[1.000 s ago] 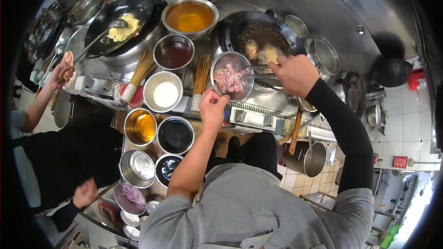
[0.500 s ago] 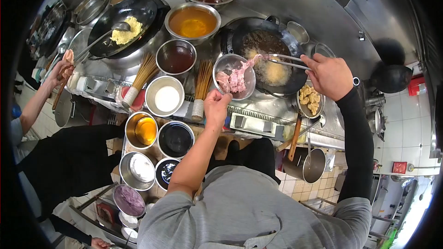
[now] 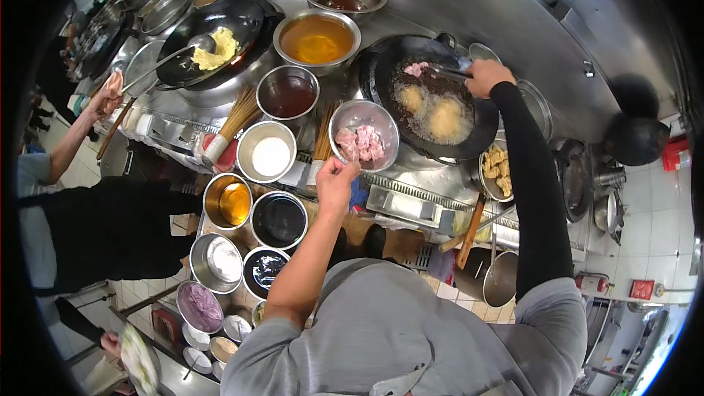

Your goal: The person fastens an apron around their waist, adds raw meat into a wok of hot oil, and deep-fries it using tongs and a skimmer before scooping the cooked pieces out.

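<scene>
Stainless steel met the thumb and fingers of our left hand, pinched on the near rim of a mixing bowl of raw meat. Beyond it, golden pieces bubbled in a black wok. At its far side we had our right hand closed round metal tongs; a pink meat strip sat at their tips, in the oil or just above, we couldn't tell which.

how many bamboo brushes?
2 tan bamboo brushes: one left of the round steel tub of white contents, one between it and the round metal bowl of pink meat. Others may be hidden.
</scene>
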`<action>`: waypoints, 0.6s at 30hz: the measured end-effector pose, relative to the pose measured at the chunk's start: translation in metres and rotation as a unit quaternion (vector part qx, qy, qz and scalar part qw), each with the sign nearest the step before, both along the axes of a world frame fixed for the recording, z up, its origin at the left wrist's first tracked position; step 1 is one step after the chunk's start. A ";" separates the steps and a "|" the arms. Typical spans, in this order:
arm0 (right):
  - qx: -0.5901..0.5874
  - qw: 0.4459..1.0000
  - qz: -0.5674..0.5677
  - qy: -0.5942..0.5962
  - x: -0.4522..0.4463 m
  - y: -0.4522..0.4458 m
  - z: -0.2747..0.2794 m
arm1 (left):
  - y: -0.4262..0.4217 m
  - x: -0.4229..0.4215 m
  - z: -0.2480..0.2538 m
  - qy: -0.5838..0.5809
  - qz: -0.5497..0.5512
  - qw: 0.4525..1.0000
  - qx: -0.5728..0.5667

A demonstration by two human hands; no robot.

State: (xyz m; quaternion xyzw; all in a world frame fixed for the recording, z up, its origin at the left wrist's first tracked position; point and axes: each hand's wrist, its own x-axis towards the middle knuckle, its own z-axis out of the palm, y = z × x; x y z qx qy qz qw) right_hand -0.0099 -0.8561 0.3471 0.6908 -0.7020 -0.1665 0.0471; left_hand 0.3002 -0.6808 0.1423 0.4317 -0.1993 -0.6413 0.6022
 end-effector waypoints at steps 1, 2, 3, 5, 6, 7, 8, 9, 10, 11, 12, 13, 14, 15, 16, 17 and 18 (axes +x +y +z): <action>0.009 1.000 -0.019 -0.008 -0.005 -0.013 -0.016 | 0.006 0.003 -0.002 -0.002 0.002 1.000 -0.004; 0.020 0.999 -0.041 -0.030 -0.008 -0.021 -0.027 | 0.011 0.004 0.001 -0.005 0.003 1.000 -0.006; 0.032 0.996 -0.063 -0.052 -0.012 -0.026 -0.037 | 0.015 0.003 0.003 0.002 0.011 1.000 -0.002; 0.019 0.989 -0.115 -0.094 -0.021 -0.031 -0.061 | 0.025 0.003 0.018 0.012 0.023 1.000 0.009; 0.033 0.986 -0.123 -0.107 -0.029 -0.033 -0.068 | 0.028 0.003 0.019 0.007 0.026 1.000 0.006; 0.046 0.983 -0.131 -0.120 -0.034 -0.033 -0.072 | 0.029 0.003 0.020 0.002 0.030 1.000 0.004; 0.059 0.980 -0.138 -0.132 -0.040 -0.033 -0.074 | 0.029 0.003 0.021 -0.002 0.034 0.999 0.000; 0.051 0.980 -0.136 -0.138 -0.046 -0.033 -0.076 | 0.030 0.003 0.023 -0.009 0.034 0.999 0.002; 0.042 0.980 -0.135 -0.143 -0.053 -0.032 -0.079 | 0.030 0.002 0.024 -0.015 0.035 0.999 0.004; 0.033 0.980 -0.133 -0.147 -0.059 -0.032 -0.081 | 0.029 0.001 0.025 -0.019 0.035 0.999 0.005; 0.010 0.984 -0.119 -0.129 -0.066 -0.032 -0.083 | 0.028 -0.001 0.025 -0.014 0.040 0.999 0.000; -0.012 0.988 -0.105 -0.111 -0.068 -0.025 -0.079 | 0.027 -0.004 0.024 -0.009 0.045 0.999 -0.005; -0.033 0.991 -0.093 -0.093 -0.070 -0.018 -0.075 | 0.027 -0.005 0.025 -0.004 0.048 0.999 -0.010; -0.054 0.989 -0.092 -0.105 -0.071 -0.014 -0.070 | 0.026 -0.006 0.026 -0.009 0.048 0.999 -0.015; -0.075 0.986 -0.092 -0.116 -0.073 -0.008 -0.063 | 0.025 -0.009 0.029 -0.014 0.047 0.999 -0.020; -0.096 0.983 -0.092 -0.126 -0.072 -0.001 -0.051 | 0.025 -0.012 0.030 -0.017 0.046 0.998 -0.026; -0.111 0.985 -0.042 -0.126 -0.072 0.007 -0.037 | 0.024 -0.014 0.028 -0.021 0.045 0.998 -0.033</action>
